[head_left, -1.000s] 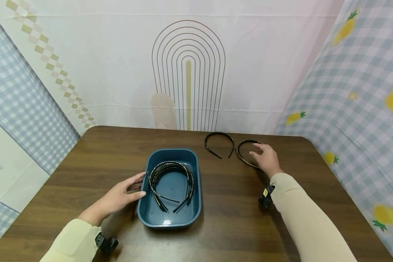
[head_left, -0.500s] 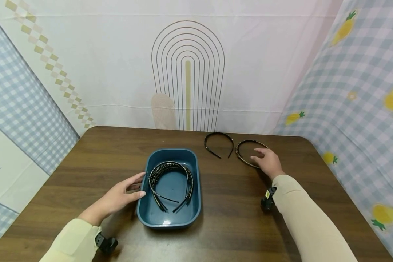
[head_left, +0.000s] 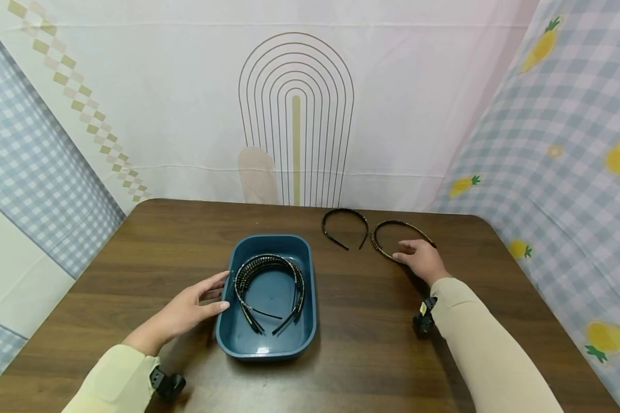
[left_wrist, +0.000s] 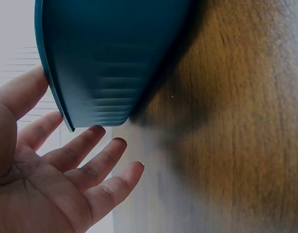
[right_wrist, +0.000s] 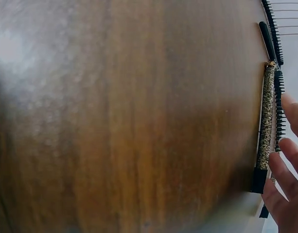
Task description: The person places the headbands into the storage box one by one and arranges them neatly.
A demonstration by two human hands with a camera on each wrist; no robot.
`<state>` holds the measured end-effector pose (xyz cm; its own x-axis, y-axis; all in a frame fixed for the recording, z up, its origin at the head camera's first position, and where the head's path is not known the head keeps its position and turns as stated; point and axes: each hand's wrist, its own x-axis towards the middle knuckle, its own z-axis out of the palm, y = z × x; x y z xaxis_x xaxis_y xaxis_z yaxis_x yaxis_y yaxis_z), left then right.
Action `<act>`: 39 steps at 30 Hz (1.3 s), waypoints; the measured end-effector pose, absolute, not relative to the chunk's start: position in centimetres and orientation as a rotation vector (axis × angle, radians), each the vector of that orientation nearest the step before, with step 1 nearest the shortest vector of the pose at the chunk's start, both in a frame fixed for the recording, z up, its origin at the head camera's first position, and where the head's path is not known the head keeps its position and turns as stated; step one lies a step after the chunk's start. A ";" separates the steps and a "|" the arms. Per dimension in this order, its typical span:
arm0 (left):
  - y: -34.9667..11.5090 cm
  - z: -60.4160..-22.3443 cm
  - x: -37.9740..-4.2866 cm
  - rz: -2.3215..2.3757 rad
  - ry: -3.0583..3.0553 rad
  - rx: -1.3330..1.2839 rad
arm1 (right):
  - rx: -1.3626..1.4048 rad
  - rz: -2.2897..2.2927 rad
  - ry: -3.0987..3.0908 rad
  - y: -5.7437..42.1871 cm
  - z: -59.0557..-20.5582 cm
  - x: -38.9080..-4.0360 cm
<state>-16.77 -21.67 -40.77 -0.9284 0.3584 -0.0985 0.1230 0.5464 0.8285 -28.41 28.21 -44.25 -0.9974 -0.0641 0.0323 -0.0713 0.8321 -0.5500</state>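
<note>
My left hand (head_left: 198, 304) rests at the left side of a blue plastic basin (head_left: 268, 347), its fingers nearly straight. In the left wrist view the thumb touches the rim and the fingers spread beside the outer wall. Several dark, gold-flecked headbands (head_left: 245, 279) lie nested inside the basin. At the back right, my right hand (head_left: 422, 261) is over a black-and-gold headband (head_left: 375, 241) on the table. Its fingers, loosely bent, reach the near arm of that headband, whose gold glittery surface (right_wrist: 267, 119) shows in the right wrist view.
A thinner black headband (head_left: 344, 210) lies just left of the gold one, close to the back edge of the brown wooden table (head_left: 361, 332). Behind the table hangs a white cloth (head_left: 186, 103) with printed arches. Checked cloth (head_left: 563, 218) hangs at the right side.
My right hand has drawn slightly back from the far arm of the gold headband toward its near arm, uncovering the far end. The headbands, the basin and my left hand stay in place.
</note>
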 end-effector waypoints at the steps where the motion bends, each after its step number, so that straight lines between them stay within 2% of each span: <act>1: -21.7 -40.8 -16.8 1.325 2.529 0.398 | 0.123 0.898 -3.002 28.2 -44.3 -28.4; 22: -21.7 -40.6 -16.8 1.331 2.524 0.410 | 0.298 0.756 -3.045 26.8 -44.0 -28.0; 39: -21.7 -40.8 -16.8 1.343 2.524 0.410 | 0.320 0.681 -3.006 26.6 -43.8 -27.7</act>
<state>-16.83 -21.66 -40.78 -0.9284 0.3606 -0.0893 0.1274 0.5348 0.8353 -27.67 26.57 -43.82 -0.9778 -0.1906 0.0869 -0.2095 0.8821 -0.4220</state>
